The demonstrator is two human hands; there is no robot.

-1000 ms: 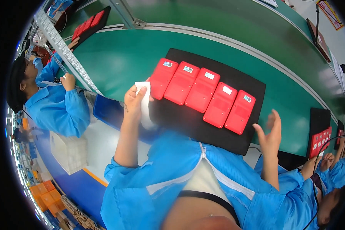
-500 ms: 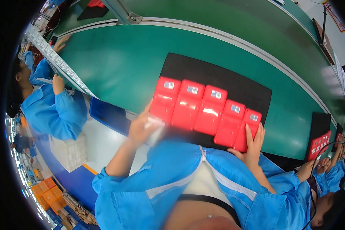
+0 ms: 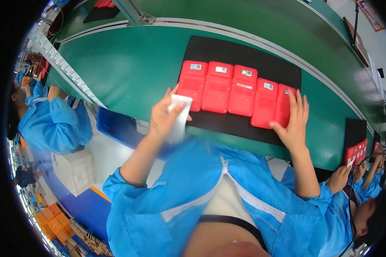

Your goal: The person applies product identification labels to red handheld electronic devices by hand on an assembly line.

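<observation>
Left hand (image 3: 162, 118): thumb and fingers pinching white strip (image 3: 176, 126), lower end hanging near side, blurred. Strip just near of leftmost red case (image 3: 192, 85). Right hand (image 3: 295, 128): fingers spread, unclenched, at right edge of rightmost red case (image 3: 282, 109); cannot tell if touching. Five red cases (image 3: 218, 90) side by side on black mat (image 3: 244, 51), right two set nearer. Mat on green table (image 3: 128, 73).
</observation>
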